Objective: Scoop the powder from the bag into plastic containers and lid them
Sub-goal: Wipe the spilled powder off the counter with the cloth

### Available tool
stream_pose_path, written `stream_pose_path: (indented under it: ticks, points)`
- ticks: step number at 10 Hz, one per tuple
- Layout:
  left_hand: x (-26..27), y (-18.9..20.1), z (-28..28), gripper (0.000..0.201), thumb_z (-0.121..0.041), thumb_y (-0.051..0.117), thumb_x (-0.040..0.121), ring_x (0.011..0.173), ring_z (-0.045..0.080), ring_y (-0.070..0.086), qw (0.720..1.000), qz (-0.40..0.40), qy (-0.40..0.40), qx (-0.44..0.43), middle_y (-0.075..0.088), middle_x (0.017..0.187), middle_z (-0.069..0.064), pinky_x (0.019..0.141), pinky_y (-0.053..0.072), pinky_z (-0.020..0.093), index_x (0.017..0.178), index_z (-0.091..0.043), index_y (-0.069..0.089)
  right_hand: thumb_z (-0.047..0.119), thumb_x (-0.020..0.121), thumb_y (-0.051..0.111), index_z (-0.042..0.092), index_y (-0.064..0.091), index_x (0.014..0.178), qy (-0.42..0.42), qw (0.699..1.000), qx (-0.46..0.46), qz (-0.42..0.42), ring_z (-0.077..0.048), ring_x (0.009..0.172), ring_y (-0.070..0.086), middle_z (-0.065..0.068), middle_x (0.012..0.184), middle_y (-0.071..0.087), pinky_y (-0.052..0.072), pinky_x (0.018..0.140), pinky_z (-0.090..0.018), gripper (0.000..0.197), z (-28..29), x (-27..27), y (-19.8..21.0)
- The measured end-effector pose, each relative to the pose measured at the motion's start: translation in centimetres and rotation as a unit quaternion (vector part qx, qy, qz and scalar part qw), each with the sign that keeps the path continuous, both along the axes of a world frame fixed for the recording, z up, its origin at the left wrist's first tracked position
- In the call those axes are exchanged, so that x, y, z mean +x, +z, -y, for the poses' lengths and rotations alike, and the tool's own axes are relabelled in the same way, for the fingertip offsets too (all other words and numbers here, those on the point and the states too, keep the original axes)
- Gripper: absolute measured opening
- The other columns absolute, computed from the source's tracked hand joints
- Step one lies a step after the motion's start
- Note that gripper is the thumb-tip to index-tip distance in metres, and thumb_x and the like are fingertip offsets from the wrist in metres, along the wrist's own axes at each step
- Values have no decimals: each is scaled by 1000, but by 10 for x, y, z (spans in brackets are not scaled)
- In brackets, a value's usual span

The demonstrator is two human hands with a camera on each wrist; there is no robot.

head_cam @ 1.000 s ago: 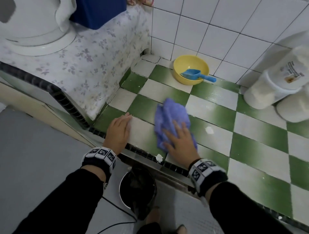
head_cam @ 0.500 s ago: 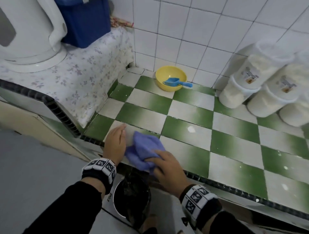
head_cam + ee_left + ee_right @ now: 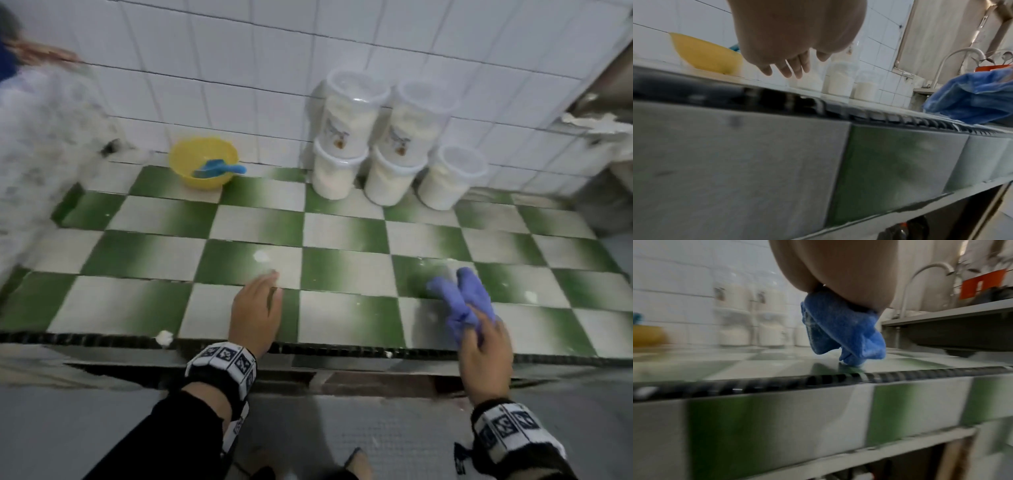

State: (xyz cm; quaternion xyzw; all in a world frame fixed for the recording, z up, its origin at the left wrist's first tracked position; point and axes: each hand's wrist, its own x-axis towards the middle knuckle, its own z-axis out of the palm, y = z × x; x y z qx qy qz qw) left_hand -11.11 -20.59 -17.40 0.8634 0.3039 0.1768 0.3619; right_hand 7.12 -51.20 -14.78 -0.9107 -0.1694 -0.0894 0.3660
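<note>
I count five lidded containers (image 3: 394,144) beyond my hands. My right hand (image 3: 484,356) clutches one blue cloth (image 3: 460,301); my left hand (image 3: 255,311) hovers flat, empty. One yellow bowl (image 3: 203,161) sits far left.

I count five lidded plastic containers (image 3: 452,178) of white powder against the white wall tiles: three stand on the checkered counter (image 3: 342,233), and two sit stacked on top of them. To the left of the containers there is one yellow bowl (image 3: 203,161), with one blue scoop (image 3: 219,168) in it. One blue cloth (image 3: 460,301) is in front of the containers. I make out perhaps four white powder clumps on the counter, though blur makes that uncertain.
</note>
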Motion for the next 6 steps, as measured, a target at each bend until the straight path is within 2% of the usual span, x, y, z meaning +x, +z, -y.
stream_pose_path:
  ticks: [1, 2, 3, 4, 5, 6]
  points:
    - [35, -3, 29, 48, -29, 37, 93, 127, 24, 49, 1000, -10, -8, 11, 57, 135, 6, 112, 31, 38, 129, -7, 57, 45, 86, 30, -1, 62, 114, -82, 997, -4, 9, -42, 88, 54, -32, 96, 54, 40, 77, -38, 63, 58, 37, 2]
    - [68, -6, 47, 45, -28, 40, 94, 128, 26, 48, 999, -33, -2, 31, 55, 136, 6, 112, 30, 44, 131, -9, 55, 55, 78, 30, 6, 53, 130, -131, 991, -30, -28, -46, 103, 50, -34, 113, 48, 41, 91, -46, 75, 105, 83, -2]
    - [94, -12, 54, 39, -22, 45, 97, 128, 28, 47, 997, -53, 19, 59, 55, 137, 9, 112, 29, 47, 132, -8, 54, 69, 62, 33, 17, 34, 143, -107, 969, -199, -96, -46, 126, 36, -32, 142, 28, 31, 104, -53, 96, 139, 127, -16]
    - [107, -17, 57, 44, -29, 40, 97, 131, 31, 44, 992, -87, 33, 89, 52, 140, 12, 114, 25, 47, 134, -8, 52, 71, 79, 19, 21, 44, 130, -17, 942, -321, -95, -60, 111, 40, -35, 137, 32, 35, 89, -69, 75, 156, 174, -36]
    - [109, -21, 58, 48, -33, 35, 97, 132, 29, 42, 986, -109, 39, 119, 50, 142, 11, 115, 22, 46, 135, -9, 51, 76, 68, 20, 24, 21, 149, -61, 915, -346, -199, -40, 137, 15, -24, 152, 10, 19, 112, -54, 96, 134, 198, -27]
    - [110, -26, 56, 58, -40, 26, 92, 132, 28, 43, 982, -115, 38, 144, 50, 142, 9, 115, 22, 45, 135, -10, 52, 51, 92, 43, 23, 15, 150, -45, 919, -327, -214, -38, 141, 8, -21, 154, 4, 14, 114, -48, 70, 102, 222, -19]
